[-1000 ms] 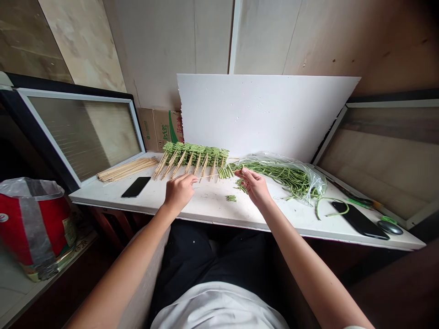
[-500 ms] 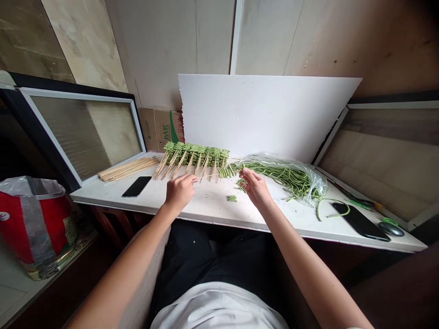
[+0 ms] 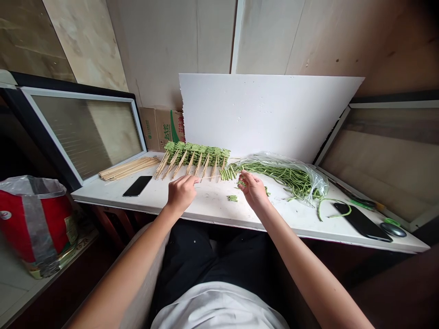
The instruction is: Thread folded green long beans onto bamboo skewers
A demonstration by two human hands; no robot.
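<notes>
At the lower left, a red bucket with a clear plastic liner stands on a low shelf beside the white table. On the table's left end lie a bundle of bamboo skewers and a black smartphone, with a cardboard box behind them.

The left hand is curled, its fingertips nearly closed on the end of a bamboo skewer. The skewer's long axis runs roughly left to right, and its far end carries a short run of cut yard-long beans between the 2 hands. That loaded end lies up and right of the left hand, and the right hand is nearer to it. The right hand is pinched almost shut on a short bean piece, which the fingers partly hide.

Behind the skewer stands a row of finished bean skewers. To the right are a plastic bag of long beans, a second smartphone and a computer mouse.
</notes>
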